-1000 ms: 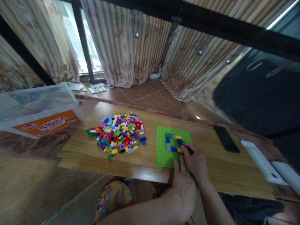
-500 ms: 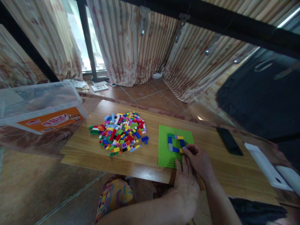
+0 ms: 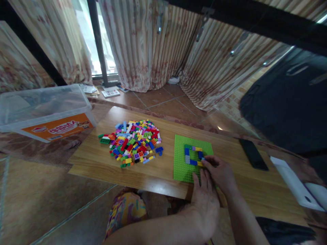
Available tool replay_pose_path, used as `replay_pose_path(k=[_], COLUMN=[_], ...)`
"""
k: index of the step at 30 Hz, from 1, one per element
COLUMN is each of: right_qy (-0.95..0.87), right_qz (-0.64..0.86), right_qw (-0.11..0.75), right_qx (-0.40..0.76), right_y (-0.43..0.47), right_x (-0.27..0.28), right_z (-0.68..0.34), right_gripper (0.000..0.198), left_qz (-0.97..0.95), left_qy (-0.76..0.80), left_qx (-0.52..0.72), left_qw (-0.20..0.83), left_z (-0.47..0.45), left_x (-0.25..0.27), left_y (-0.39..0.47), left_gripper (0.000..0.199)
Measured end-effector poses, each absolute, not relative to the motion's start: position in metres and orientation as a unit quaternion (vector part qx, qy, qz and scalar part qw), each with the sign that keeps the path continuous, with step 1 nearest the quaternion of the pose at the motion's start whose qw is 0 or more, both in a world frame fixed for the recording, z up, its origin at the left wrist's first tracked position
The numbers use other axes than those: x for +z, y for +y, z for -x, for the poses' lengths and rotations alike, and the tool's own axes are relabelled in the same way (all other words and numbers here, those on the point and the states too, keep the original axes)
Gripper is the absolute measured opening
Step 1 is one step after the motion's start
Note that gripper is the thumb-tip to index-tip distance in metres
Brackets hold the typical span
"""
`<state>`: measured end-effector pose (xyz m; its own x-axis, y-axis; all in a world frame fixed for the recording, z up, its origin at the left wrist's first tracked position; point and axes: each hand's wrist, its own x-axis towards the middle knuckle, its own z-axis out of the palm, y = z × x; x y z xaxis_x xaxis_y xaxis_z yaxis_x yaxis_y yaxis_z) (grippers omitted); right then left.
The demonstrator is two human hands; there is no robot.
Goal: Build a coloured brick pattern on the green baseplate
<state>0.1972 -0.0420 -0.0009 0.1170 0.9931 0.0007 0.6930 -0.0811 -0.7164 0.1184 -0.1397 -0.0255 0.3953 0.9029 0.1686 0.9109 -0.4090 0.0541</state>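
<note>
A bright green baseplate [image 3: 181, 163] lies on the wooden table, bearing a square ring of building bricks [image 3: 187, 159] in blue, grey, green, purple and yellow. At the ring's near right corner, my right hand [image 3: 221, 173] pinches a small light-blue brick [image 3: 203, 159], mostly hidden by the fingertips; whether it is pressed down, I cannot tell. My left hand [image 3: 205, 195] rests on the baseplate's near edge, fingers stretched out and holding nothing. Left of the plate spreads a heap of loose, many-coloured bricks [image 3: 135, 143].
A clear plastic bin [image 3: 48, 110] with an orange label stands beyond the table's left end. On the table's [image 3: 155, 180] right side lie a black phone [image 3: 253, 154] and a long white object [image 3: 293, 182]. Striped curtains [image 3: 150, 44] hang behind.
The view has shifted slightly. Both hands keep nearly the same place on the baseplate, with the right fingertips still at the ring's near right corner.
</note>
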Motion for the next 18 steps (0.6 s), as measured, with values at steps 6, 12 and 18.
replay_pose_path(k=[6,12,18], right_qy=[-0.642,-0.652,-0.641], right_qz=[0.679,0.675,0.679], right_qw=[0.248,0.214,0.223], right_qx=[0.256,0.27,0.28], right_y=[-0.039,-0.03,-0.026], right_x=[0.002,0.005,0.008], right_z=[-0.202,-0.204,-0.203], right_gripper=[0.03,0.028,0.026], left_qz=[0.825,0.821,0.82], left_qy=[-0.557,-0.563,-0.565], left_qx=[-0.09,-0.084,-0.092], left_qw=[0.034,0.042,0.028], left_z=[-0.117,-0.119,-0.119], left_x=[-0.023,-0.024,-0.025], left_y=[-0.142,-0.142,-0.14], left_gripper=[0.054,0.054,0.051])
